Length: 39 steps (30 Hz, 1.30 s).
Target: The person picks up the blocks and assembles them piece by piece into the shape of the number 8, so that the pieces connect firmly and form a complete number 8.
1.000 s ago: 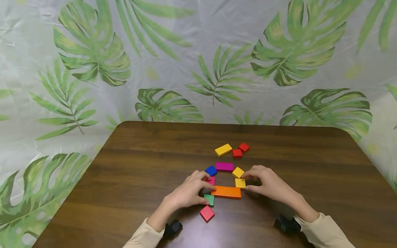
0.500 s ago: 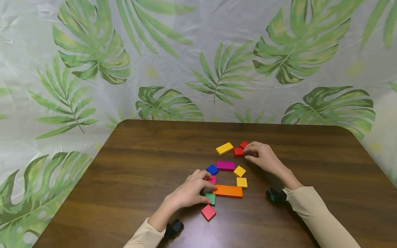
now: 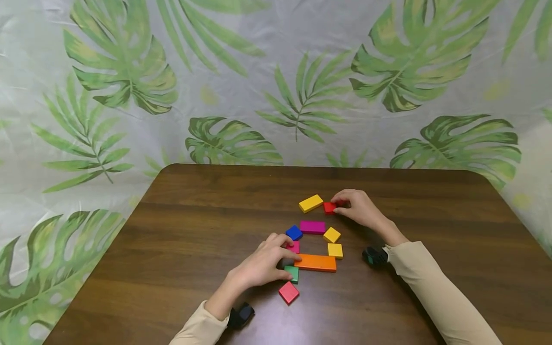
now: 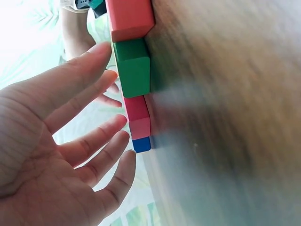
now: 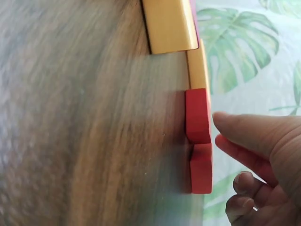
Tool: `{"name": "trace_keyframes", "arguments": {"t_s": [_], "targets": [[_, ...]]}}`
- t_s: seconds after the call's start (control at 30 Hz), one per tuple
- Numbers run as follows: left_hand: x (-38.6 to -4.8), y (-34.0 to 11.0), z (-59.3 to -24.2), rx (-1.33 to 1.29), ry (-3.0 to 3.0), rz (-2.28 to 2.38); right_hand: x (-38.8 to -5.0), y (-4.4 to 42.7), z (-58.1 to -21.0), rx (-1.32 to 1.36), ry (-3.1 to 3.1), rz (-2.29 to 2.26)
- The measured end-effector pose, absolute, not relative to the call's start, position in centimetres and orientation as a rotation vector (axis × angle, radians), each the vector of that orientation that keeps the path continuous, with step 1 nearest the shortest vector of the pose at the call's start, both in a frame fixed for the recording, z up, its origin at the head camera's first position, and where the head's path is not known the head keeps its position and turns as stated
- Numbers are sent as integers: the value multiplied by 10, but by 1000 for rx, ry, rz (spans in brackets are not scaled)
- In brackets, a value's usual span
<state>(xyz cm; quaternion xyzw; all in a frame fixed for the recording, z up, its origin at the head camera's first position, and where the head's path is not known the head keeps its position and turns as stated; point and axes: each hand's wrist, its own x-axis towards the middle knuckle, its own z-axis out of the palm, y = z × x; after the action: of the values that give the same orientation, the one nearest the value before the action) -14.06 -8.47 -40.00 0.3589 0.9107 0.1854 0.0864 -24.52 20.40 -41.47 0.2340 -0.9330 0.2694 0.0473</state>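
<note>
My left hand lies relaxed over the left side of a group of flat blocks. Its thumb is at a green block, its index fingertip at the left end of an orange bar. The other fingers are by a pink block and a blue block. My right hand is at two red blocks, one nearer and one beyond. In the right wrist view its thumb and index tips are just beside them, pinching nothing. The hand hides the second red block in the head view.
A yellow bar touches or nearly touches the red block. A magenta bar and two yellow squares lie between the hands. A light red square lies nearest me on the brown table. A leaf-patterned cloth hangs behind.
My right hand has left the yellow squares and moved away from me to the red blocks, then slightly left over them. My left hand stays in place.
</note>
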Motion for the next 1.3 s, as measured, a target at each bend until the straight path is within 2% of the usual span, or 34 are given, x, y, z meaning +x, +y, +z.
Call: {"name": "trace_keyframes", "arguments": {"t_s": [0.53, 1.3], "targets": [[-140, -86, -401, 1055, 2709, 562, -242, 210, -418, 713, -2883, 753], [-140, -85, -402, 1046, 2703, 556, -203, 237, -416, 648, -2885, 764]]}}
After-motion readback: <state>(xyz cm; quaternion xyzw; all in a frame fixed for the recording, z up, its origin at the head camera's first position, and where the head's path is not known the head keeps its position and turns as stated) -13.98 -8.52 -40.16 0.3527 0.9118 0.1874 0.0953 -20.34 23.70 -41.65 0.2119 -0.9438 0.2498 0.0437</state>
